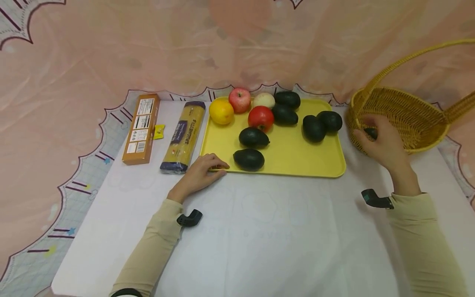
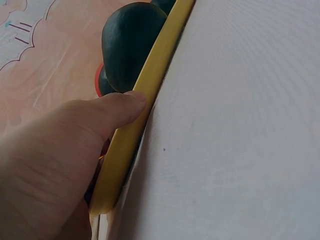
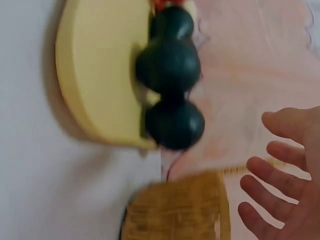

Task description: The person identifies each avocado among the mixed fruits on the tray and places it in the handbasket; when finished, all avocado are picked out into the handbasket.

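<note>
Avocado (image 1: 371, 133) in basket (image 1: 408, 109); our spread, empty right hand (image 1: 386, 142) should clear the rim; our left hand (image 1: 202, 169) pinches the tray (image 1: 293, 163).

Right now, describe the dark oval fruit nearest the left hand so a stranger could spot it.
Find the yellow rectangular tray on the white table. At its front rim, just right of the left hand, lies a dark green oval fruit. Unlike its matching neighbour behind, it sits right at that rim.
</note>
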